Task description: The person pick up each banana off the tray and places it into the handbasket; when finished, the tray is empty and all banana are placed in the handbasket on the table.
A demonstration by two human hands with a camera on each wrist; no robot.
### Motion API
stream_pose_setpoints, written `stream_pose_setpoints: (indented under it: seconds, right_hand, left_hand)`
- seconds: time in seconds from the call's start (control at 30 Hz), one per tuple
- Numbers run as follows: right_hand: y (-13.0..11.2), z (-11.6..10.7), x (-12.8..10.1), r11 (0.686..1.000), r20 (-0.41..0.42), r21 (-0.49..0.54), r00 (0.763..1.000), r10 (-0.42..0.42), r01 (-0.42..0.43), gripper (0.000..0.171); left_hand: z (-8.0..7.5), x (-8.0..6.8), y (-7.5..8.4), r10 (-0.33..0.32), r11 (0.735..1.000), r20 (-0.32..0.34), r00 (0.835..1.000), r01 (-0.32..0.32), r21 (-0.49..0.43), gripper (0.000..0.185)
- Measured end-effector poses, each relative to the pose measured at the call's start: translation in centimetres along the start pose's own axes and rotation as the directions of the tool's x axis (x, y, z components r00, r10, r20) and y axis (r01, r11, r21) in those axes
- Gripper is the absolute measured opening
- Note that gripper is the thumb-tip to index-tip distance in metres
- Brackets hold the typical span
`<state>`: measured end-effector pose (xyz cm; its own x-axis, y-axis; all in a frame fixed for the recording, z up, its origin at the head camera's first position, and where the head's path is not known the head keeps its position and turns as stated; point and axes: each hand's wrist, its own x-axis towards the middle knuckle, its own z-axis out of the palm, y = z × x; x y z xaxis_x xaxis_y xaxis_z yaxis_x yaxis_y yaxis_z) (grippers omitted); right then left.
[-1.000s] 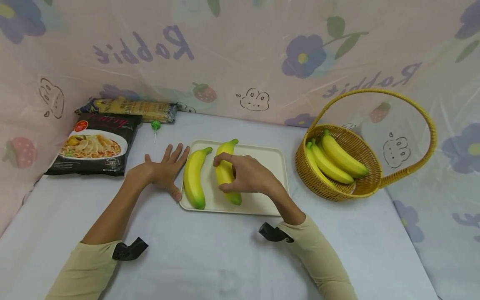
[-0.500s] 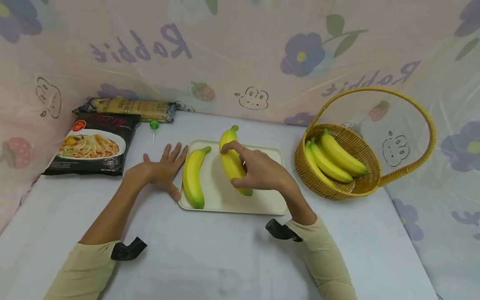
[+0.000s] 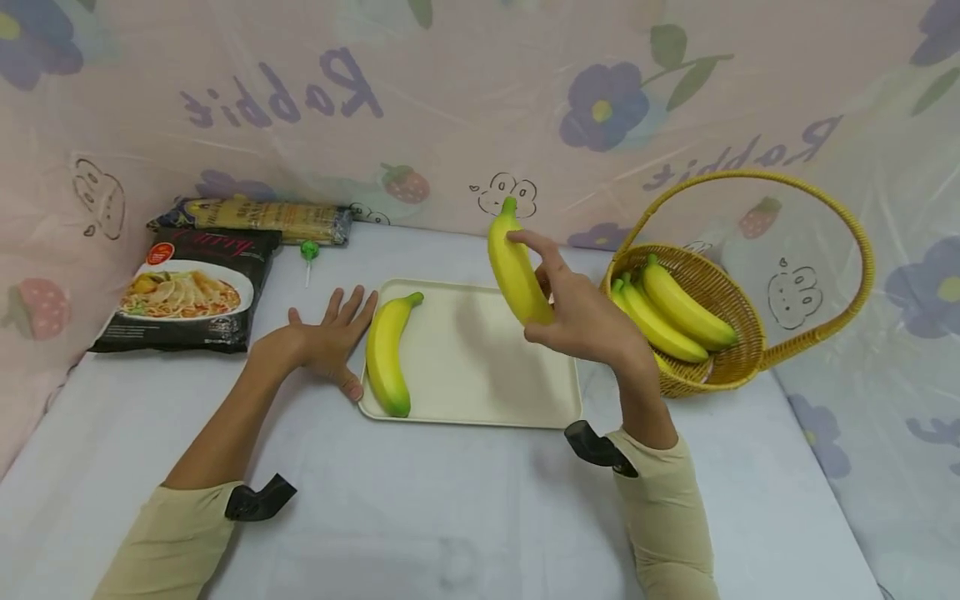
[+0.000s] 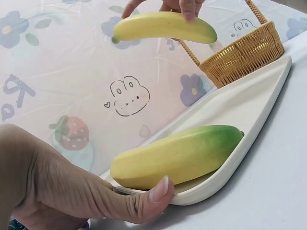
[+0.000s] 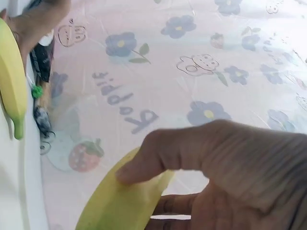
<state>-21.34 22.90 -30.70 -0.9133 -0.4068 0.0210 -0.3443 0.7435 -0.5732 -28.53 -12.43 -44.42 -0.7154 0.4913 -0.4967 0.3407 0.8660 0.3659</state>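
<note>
My right hand [image 3: 581, 312] grips a yellow banana [image 3: 514, 267] between thumb and fingers, holding it up above the right part of a cream tray [image 3: 465, 383]. The left wrist view shows this raised banana [image 4: 163, 28] well apart from the tray. A second banana [image 3: 387, 358] lies along the tray's left side. Beside that end, my left hand [image 3: 322, 342] has its fingers spread, with the thumb touching the tray's edge. Several bananas [image 3: 663, 321] lie in a wicker basket [image 3: 738, 367] to the right, partly hidden by my right hand.
At the back left lie a black noodle packet [image 3: 187, 292] and a long pasta packet [image 3: 262, 218]. A green lollipop [image 3: 309, 252] is close by. The basket's tall handle [image 3: 855, 242] arches over its right side. A printed curtain [image 3: 465, 100] hangs behind the table.
My right hand has lifted the banana off the tray and carried it up and to the right. The left hand and the other banana have stayed in place.
</note>
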Motion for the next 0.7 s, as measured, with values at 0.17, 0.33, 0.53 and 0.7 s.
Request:
stream_pose_setpoints:
  seconds: [0.17,0.33,0.53,0.7]
  right_hand:
    - [0.8,-1.6,-0.7,0.998,-0.068,0.004,0.996,0.059,-0.059,0.111]
    - [1.6,-3.1,-1.5,0.977,-0.132,-0.139,0.981,0.143,-0.161,0.087]
    - [2.7,-4.2,-2.1,0.951,-0.159,-0.211,0.968,0.196,-0.227,0.066]
    - [3.8,-5.0,-2.5,0.933,-0.176,-0.215,0.951,0.252,-0.287,0.067]
  left_hand:
    - [0.2,0.4,-0.3,-0.003,1.000,0.000,1.000,0.003,0.010,0.173]
    - [0.2,0.3,-0.4,0.005,1.000,-0.007,1.000,-0.005,0.006,0.171]
    - [0.2,0.4,-0.4,0.007,1.000,-0.002,1.000,-0.007,-0.003,0.176]
    - [0.1,0.3,-0.3,0.012,1.000,0.001,1.000,-0.012,-0.004,0.177]
